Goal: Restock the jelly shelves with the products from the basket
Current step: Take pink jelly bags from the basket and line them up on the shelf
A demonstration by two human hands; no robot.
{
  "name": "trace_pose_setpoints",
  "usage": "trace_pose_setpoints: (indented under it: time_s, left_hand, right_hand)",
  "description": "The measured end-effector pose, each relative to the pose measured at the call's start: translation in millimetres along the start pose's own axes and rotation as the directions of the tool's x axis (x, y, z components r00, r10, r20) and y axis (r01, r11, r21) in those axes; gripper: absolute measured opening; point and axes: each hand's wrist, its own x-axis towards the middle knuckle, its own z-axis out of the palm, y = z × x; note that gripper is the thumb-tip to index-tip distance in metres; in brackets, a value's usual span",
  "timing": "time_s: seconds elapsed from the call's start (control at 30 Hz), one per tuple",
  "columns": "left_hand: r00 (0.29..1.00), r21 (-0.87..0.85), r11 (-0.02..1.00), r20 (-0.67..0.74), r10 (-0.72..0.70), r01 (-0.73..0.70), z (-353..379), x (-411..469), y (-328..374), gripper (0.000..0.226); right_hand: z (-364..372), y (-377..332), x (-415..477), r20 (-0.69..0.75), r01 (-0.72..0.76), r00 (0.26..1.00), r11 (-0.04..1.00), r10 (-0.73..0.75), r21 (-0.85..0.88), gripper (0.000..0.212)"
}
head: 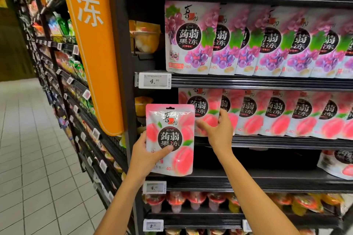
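Note:
My left hand (145, 156) holds a pink peach jelly pouch (172, 131) upright in front of the shelf's left end, thumb across its front. My right hand (217, 131) reaches to the peach shelf (286, 142) and touches the leftmost standing peach pouch (202, 107), fingers spread around its lower edge. A row of the same peach pouches (277, 114) fills that shelf to the right. No basket is in view.
Purple grape jelly pouches (248, 40) line the shelf above. The shelf below (248, 179) is mostly bare, with one pouch (338, 164) at its right. Jelly cups (191, 202) stand lower down. An orange sign (91, 44) juts out left; a tiled aisle (34, 158) runs left.

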Motion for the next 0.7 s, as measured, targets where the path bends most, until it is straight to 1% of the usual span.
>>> trace_pose_setpoints:
  time_s: [0.1,0.17,0.3,0.4,0.53,0.7]
  left_hand:
    - [1.000,0.004,1.000,-0.004,-0.012,0.012,1,-1,-1,0.053]
    - [1.000,0.013,1.000,-0.014,-0.012,0.012,1,-2,-1,0.053]
    - [1.000,0.017,1.000,-0.027,-0.015,0.015,1,-3,0,0.054]
    - [0.999,0.012,1.000,-0.034,-0.026,0.027,3,-2,1,0.056]
    - [1.000,0.004,1.000,-0.012,-0.027,0.027,6,-1,4,0.058]
    - [0.999,-0.004,0.999,-0.009,-0.044,0.044,11,0,8,0.059]
  right_hand:
    - [-2,3,-8,-0.069,0.049,0.996,0.999,-0.048,0.014,0.063]
    - [-5,7,-12,-0.117,0.078,0.990,0.997,-0.080,-0.017,0.063]
    - [-11,16,-16,-0.158,0.099,0.977,0.965,-0.140,-0.242,0.062]
    - [-13,18,-14,-0.201,0.084,0.968,0.946,-0.152,-0.312,0.060]
    - [-12,20,-13,-0.237,0.065,0.959,0.934,-0.156,-0.352,0.062]
    - [-12,21,-15,-0.251,0.078,0.950,0.919,-0.186,-0.386,0.062]
